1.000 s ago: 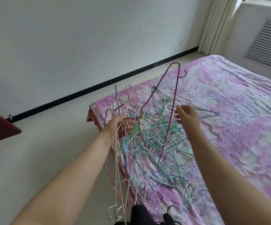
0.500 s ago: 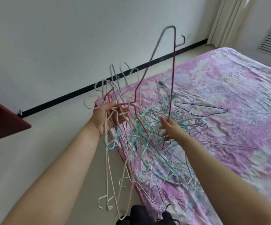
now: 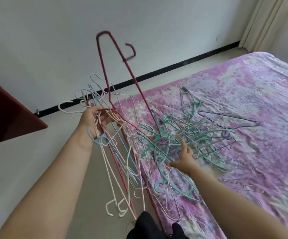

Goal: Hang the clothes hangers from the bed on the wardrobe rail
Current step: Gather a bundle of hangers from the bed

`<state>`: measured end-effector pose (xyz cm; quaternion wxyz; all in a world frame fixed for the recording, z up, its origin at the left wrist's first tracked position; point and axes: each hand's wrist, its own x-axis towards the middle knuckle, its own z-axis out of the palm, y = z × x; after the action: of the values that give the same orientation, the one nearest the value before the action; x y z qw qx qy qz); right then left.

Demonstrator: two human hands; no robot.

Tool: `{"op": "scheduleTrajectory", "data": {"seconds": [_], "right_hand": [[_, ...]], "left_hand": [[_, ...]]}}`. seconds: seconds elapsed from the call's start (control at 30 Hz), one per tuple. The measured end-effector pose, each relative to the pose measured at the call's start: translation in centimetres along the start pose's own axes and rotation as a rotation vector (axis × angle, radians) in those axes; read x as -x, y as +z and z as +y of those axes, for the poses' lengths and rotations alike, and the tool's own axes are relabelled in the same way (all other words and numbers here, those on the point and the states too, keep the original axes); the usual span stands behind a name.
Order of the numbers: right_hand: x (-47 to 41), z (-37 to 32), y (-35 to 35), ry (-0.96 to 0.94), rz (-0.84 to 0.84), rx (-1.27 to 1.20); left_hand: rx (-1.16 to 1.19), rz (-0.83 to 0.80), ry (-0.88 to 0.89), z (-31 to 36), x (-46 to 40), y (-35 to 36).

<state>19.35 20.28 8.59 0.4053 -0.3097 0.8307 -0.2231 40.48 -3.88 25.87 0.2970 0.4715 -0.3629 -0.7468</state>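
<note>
Pink-and-lilac flowered bedding covers the bed, which fills the right of the view and serves as the landmark. Nearest the camera, at the bed's near corner, lies a dark bundle of cloth, partly cut off by the bottom edge. Just beyond it, off the bed's left edge and over the pale floor, hangs a bunch of wire hangers — white, pink, pale blue and red — their lower ends dangling toward the floor. The left hand grips this bunch near the hooks, fingers curled around the wires, held above the bed's left edge. One tall red hanger rises from that grip, its hook high against the white wall; its far end dips into the heap on the bed. The right hand reaches over the bed's near-left part, fingers spread and straight, holding nothing, its fingertips at the near side of the heap; whether they touch a hanger I cannot tell. On the bed past that hand lies the tangled pile of hangers — mostly teal plastic, with thin wire ones mixed in and a dark wire one at its far right. Left of the bed stands a reddish-brown furniture corner. Behind the bed a black skirting strip runs along the wall, and cream curtains hang at the far right.
</note>
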Motion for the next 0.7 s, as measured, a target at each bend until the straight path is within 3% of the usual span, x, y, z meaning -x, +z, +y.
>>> {"op": "scheduleTrajectory", "data": {"seconds": [0.07,0.13,0.27,0.37,0.43,0.53,0.57,0.63,0.7], "right_hand": [[-0.3,-0.1,0.2,0.076,-0.008,-0.216],[-0.2,-0.5,0.1,0.078,-0.017,-0.217],[0.9,-2.9,0.1,-0.010,0.303,-0.166],[1.4,-6.4,0.3,-0.076,0.423,-0.175],[1.8,-8.7,1.0,-0.182,0.529,-0.089],[2.8,-10.9,2.1,-0.401,0.840,0.042],[2.8,-10.8,2.3,-0.432,0.851,0.135],[1.8,-9.3,2.2,-0.314,0.574,0.369],[0.9,-7.5,1.6,-0.046,0.216,0.441]], "left_hand": [[0.030,0.032,0.000,0.0,0.1,-1.3],[0.108,0.043,0.037,-0.3,0.3,-2.6],[0.145,0.039,0.035,-0.9,1.0,-4.6],[0.161,0.047,0.034,-0.9,1.5,-5.2],[0.196,0.019,0.062,-0.9,1.7,-5.2],[0.192,-0.053,0.066,-0.9,1.5,-5.6],[0.184,-0.073,0.051,-0.9,1.5,-6.0],[0.100,-0.061,-0.002,-1.2,1.4,-7.1],[0.016,-0.029,-0.039,-2.2,1.3,-8.2]]}}
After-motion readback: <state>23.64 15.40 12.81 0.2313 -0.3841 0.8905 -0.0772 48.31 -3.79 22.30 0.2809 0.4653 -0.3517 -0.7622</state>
